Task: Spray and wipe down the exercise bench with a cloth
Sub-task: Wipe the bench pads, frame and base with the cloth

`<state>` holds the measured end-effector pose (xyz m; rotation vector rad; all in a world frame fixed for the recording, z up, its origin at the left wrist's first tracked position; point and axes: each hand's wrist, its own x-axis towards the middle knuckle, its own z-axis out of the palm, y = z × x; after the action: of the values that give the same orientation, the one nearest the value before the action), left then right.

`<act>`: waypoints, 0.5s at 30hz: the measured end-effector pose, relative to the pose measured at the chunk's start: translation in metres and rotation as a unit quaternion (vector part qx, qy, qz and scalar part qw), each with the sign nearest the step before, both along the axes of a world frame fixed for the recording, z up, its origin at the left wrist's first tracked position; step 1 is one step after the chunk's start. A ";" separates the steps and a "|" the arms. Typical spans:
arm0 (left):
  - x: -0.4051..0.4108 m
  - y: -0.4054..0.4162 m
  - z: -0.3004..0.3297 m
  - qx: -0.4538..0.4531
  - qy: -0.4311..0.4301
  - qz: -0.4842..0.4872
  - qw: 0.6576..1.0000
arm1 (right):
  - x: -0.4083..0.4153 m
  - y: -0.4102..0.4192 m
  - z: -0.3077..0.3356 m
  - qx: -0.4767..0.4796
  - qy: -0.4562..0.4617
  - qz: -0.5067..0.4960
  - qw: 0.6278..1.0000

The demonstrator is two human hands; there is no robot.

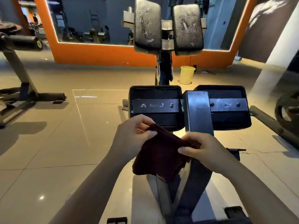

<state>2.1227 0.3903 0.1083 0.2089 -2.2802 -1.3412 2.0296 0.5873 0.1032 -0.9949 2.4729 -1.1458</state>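
Left hand (134, 135) and right hand (202, 149) each pinch a top corner of the dark cloth (160, 157), held just before the bench's near pads (155, 104); far pads (147, 25) look speckled (spray, perhaps); wiping seemingly unstarted; open floor (64, 143) left, frame rail (273, 122) right.

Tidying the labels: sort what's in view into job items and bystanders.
Job:
dark red cloth
left hand
right hand
bench's two near pads
two worn far pads

Bystanders:
yellow bin
mirror
other bench
weight plate
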 end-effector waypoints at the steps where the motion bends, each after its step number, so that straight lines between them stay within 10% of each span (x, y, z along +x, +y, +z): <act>1: -0.002 -0.001 0.002 -0.001 -0.004 -0.012 1.000 | -0.002 0.003 0.002 0.006 0.004 -0.005 1.000; 7: -0.005 -0.013 0.010 -0.093 -0.060 -0.167 0.980 | 0.002 0.001 0.007 0.084 0.146 -0.138 0.976; 15: -0.020 -0.038 0.014 -0.216 -0.078 -0.125 0.965 | 0.029 -0.031 0.001 -0.008 0.151 -0.294 0.944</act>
<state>2.1028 0.3522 0.1221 -0.1307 -2.7385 -0.9254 2.0587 0.5559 0.1041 -0.4561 3.1403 -1.2401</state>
